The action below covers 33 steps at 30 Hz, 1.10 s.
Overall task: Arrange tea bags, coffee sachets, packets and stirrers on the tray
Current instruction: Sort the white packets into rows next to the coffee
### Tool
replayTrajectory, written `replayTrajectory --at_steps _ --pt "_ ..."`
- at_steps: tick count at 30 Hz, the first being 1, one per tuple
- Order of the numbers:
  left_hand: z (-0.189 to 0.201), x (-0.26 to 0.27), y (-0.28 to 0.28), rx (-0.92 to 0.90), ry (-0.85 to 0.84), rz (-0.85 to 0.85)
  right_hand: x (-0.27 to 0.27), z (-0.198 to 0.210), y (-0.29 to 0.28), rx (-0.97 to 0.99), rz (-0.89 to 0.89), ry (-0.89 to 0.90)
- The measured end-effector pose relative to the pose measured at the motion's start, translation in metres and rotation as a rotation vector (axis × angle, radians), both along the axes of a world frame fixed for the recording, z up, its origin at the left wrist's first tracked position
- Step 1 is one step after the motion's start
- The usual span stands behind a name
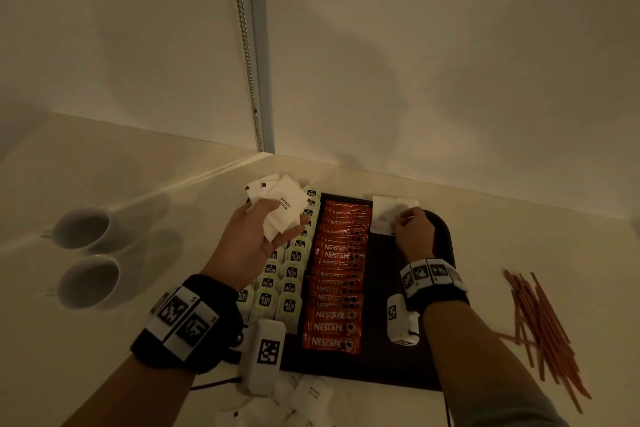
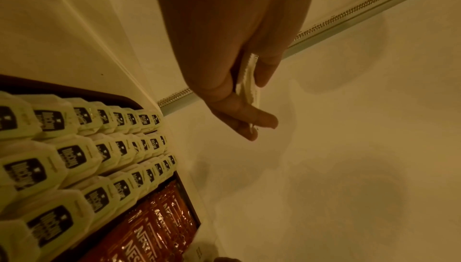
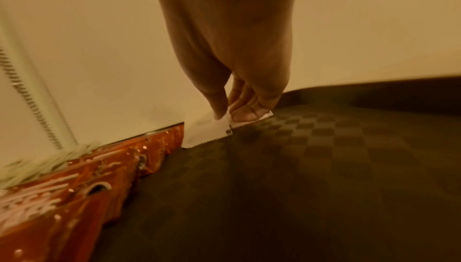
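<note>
Holding a fanned bunch of white sugar packets [image 1: 277,208], our left hand [image 1: 252,236] hovers above the far end of the tea bags [image 1: 287,274], its grip curled round the bunch with the thumb across the front (the left wrist view shows the packets' edges [image 2: 248,81] squeezed between fingers and palm). Our right hand [image 1: 414,232] is down at the far end of the dark tray [image 1: 381,367], where its thumb and fingertips [image 3: 245,115] pinch one white packet [image 3: 264,115] lying flat on the tray's chequered floor. That packet touches a second white packet [image 3: 207,132], which sits just beside the far end of the coffee sachets [image 1: 337,274].

We see the tea bags in overlapping rows along the tray's left side, and the orange-red coffee sachets in one overlapping column next to them. The stretch of tray nearer us, right of the sachets, is bare. A loose pile of thin orange stirrers [image 1: 540,322] lies on the pale bench [image 1: 519,236], well apart from the tray on the right. More white packets [image 1: 294,399] lie on the bench in front of the tray. Two white cups [image 1: 86,253] stand to the left.
</note>
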<state>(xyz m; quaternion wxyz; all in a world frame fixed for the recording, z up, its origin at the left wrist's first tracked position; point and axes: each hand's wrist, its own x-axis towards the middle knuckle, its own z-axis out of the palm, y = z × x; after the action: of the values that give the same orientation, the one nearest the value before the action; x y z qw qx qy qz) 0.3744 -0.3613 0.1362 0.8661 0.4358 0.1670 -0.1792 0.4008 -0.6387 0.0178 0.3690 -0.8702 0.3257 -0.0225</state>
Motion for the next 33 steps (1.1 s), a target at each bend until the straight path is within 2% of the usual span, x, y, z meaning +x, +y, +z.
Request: replayTrajectory --at_steps 2,4,7,9,11,13,14,17,20,21,24,27,30,33 --pt "0.0 0.0 0.0 0.029 -0.025 -0.028 0.001 0.017 0.012 0.025 0.031 -0.093" --pt "-0.001 0.0 0.0 0.085 -0.058 -0.064 0.0 0.046 0.034 0.128 0.145 -0.187" --pt "-0.002 0.001 -0.004 0.175 -0.084 -0.085 -0.011 0.093 0.075 0.445 0.448 -0.235" --pt "-0.002 0.003 -0.006 0.225 -0.078 -0.059 -0.019 0.113 0.097 0.59 0.581 -0.235" --pt "0.0 0.004 -0.008 0.298 -0.111 -0.06 -0.019 0.122 0.109 0.556 0.639 -0.283" --pt "0.002 0.005 -0.008 0.331 -0.14 -0.039 -0.018 0.126 0.112 0.545 0.628 -0.305" --pt "0.003 0.005 -0.008 0.323 -0.141 -0.015 -0.018 0.126 0.111 0.614 0.584 -0.297" --pt "0.006 0.005 -0.005 0.298 -0.164 0.001 -0.022 0.124 0.11 1.01 0.396 -0.265" --pt "0.005 0.002 -0.006 0.407 -0.226 -0.014 -0.028 0.119 0.114 1.206 0.335 -0.262" --pt "0.005 0.001 -0.007 0.441 -0.242 0.002 -0.031 0.117 0.116 1.184 0.354 -0.239" --pt "0.008 -0.001 -0.007 0.572 -0.31 0.036 -0.04 0.111 0.12 0.905 0.47 -0.163" --pt "0.012 0.001 -0.006 0.656 -0.373 0.015 -0.046 0.111 0.119 0.803 0.437 -0.214" --pt "0.015 0.002 -0.008 0.626 -0.36 -0.036 -0.049 0.109 0.115 0.787 0.405 -0.25" --pt "0.015 0.002 -0.011 0.47 -0.227 -0.077 -0.048 0.103 0.1 0.801 0.341 -0.235"
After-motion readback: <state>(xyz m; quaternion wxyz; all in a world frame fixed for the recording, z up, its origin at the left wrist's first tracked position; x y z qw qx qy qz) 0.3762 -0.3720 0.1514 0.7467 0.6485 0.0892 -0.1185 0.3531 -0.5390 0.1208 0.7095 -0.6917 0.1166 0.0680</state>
